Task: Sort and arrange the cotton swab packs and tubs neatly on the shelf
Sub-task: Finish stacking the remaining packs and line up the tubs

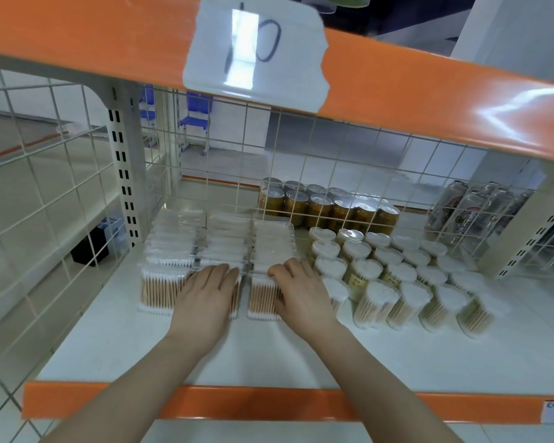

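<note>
Head view: we square front packs. Left hand (pixel 207 290) flat on middle pack (pixel 235 295), right hand (pixel 296 290) curled round right pack (pixel 264 297). Next: nudge flush with tubs (pixel 394 270).

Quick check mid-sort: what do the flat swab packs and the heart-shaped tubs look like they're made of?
Flat swab packs: likely clear, glossy thin plastic, since the wooden-looking sticks and white tips show through. Heart-shaped tubs: seemingly clear rigid plastic walls showing the sticks; tops look white, whether lid or cotton is unclear.
</note>
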{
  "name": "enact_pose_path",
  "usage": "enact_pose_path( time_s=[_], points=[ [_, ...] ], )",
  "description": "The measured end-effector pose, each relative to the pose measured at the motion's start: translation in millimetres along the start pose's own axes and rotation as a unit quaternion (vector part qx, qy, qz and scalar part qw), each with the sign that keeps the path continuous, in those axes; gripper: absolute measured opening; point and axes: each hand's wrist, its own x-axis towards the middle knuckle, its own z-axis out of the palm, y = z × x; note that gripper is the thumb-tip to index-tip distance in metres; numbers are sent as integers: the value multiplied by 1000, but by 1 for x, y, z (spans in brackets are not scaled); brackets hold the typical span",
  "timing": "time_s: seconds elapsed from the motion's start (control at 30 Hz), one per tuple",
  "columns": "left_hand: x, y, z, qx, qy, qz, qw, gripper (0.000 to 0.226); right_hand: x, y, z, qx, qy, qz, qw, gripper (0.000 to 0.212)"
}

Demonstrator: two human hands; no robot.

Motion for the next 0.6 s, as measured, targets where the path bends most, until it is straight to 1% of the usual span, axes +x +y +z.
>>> enact_pose_path(
  time_s=[0.1,0.2,0.27,0.3,0.37,0.4,0.6],
  points=[
    [0,3,-4,-6,3,-1,1000,67,-3,7,-12,17,-9,5,1000,38],
    [0,10,-9,-13,39,8,999,36,-9,18,-25,34,-2,25,999,34],
    [0,17,-14,-22,46,9,999,27,-15,24,-33,49,20,36,998,28],
    [-1,22,-15,-35,42,12,998,28,-19,29,-35,57,32,38,997,27],
    [-2,32,-18,-51,13,16,998,38,-28,39,-38,63,45,48,996,26],
    [-2,37,-19,-54,-4,15,998,38,-33,43,-40,63,43,58,995,25],
    [-5,64,-21,-86,-82,29,993,23,-58,59,-53,69,42,90,993,20]
  ],
)
